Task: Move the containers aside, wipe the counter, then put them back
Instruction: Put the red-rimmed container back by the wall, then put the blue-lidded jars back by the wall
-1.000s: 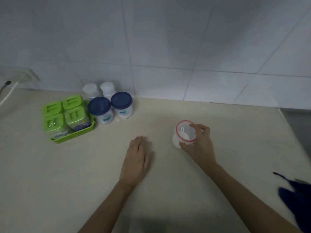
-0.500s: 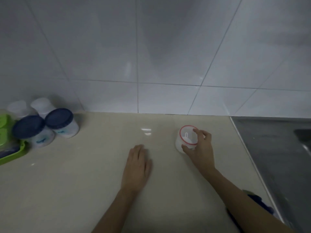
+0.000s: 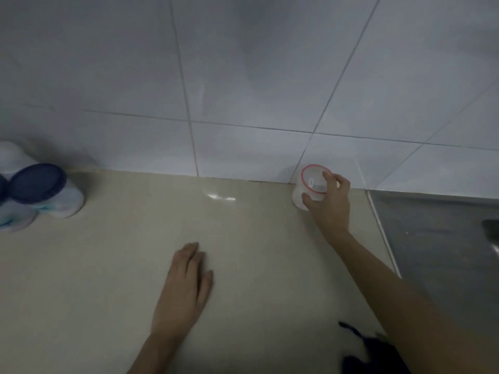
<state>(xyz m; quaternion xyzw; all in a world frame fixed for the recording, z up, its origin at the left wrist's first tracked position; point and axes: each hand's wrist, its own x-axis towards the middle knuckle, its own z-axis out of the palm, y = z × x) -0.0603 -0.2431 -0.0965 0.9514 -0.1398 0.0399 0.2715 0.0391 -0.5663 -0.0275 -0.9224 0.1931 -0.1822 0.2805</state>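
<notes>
A small clear container with a red-rimmed lid [image 3: 310, 182] stands at the back of the beige counter [image 3: 121, 265], close to the tiled wall. My right hand [image 3: 328, 203] grips it from above and the right, thumb and fingers around its rim. My left hand [image 3: 186, 287] lies flat on the counter in the middle, palm down, holding nothing. At the far left stand white jars with dark blue lids [image 3: 40, 190], partly cut off by the frame edge, with a white-capped jar [image 3: 10, 155] behind them.
A steel sink surface [image 3: 437, 244] begins just right of the counter's edge. A dark blue cloth [image 3: 370, 357] lies at the bottom right, partly under my right forearm. White wall tiles [image 3: 243, 90] rise behind the counter.
My right hand has carried the red-rimmed container back and to the right, up against the wall. The view has swung right, so the green tray has left the frame. My left hand stays flat.
</notes>
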